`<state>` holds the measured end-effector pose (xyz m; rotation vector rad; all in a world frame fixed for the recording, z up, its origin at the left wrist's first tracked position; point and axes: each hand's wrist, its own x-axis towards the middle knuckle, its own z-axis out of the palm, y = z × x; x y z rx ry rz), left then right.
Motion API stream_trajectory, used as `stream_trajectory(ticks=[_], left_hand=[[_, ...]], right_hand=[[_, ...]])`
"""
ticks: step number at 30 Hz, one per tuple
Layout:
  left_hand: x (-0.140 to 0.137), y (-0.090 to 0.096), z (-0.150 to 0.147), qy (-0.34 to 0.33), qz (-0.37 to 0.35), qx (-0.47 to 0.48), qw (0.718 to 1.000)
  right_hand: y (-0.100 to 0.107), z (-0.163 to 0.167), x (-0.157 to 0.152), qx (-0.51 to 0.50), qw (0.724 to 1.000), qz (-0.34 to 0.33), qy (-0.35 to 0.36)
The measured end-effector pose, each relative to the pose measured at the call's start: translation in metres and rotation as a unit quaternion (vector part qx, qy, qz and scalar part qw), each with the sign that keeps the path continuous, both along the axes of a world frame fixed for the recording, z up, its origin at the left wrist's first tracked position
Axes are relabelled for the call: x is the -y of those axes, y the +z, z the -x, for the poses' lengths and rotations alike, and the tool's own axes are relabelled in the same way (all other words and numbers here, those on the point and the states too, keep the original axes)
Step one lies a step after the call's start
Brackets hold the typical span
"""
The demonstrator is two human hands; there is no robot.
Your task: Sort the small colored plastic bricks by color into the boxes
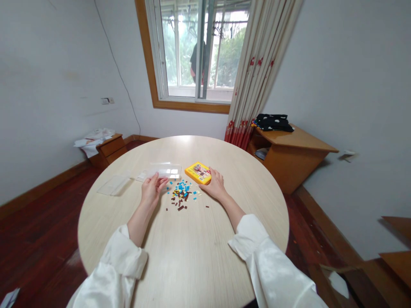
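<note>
A yellow box [198, 173] with a printed picture on top lies near the middle of the round table. My right hand [215, 185] grips its right end, thumb at the near side and fingers over the far corner. Left of it, a loose heap of small building bricks [181, 191] in blue, brown, yellow and cream is spread on the tabletop. My left hand [153, 187] hovers at the left edge of the heap, its fingers loosely curled and apart, with nothing visible in them. Just beyond that hand sits a clear plastic tray [167, 169].
A flattened transparent plastic bag [115, 184] lies at the table's left. Behind the round table [189, 252] are a window [199, 51] and a curtain [257, 64]. Dark folded cloth [274, 122] rests on a wooden cabinet [298, 141] at right. Papers [96, 139] top a low drawer unit.
</note>
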<state>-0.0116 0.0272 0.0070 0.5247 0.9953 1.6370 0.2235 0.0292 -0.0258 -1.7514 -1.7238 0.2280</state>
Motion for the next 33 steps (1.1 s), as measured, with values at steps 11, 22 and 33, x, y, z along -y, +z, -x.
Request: stream_trajectory(ticks=[11,22,33], left_hand=[[-0.0018,-0.0016,0.0045,-0.011,-0.008,-0.02,1.0],[0.0007,0.0018,0.0045,-0.02,0.004,-0.022,1.0],[0.0003,-0.0002,0.0054,-0.027,0.007,-0.006,1.0]], right_hand=[[-0.0051,-0.0016,-0.0028,0.006,1.0,0.005,0.003],[-0.0024,-0.001,-0.0013,0.0,1.0,0.016,0.004],[-0.0004,0.0013,-0.0033,-0.04,0.999,0.0,0.002]])
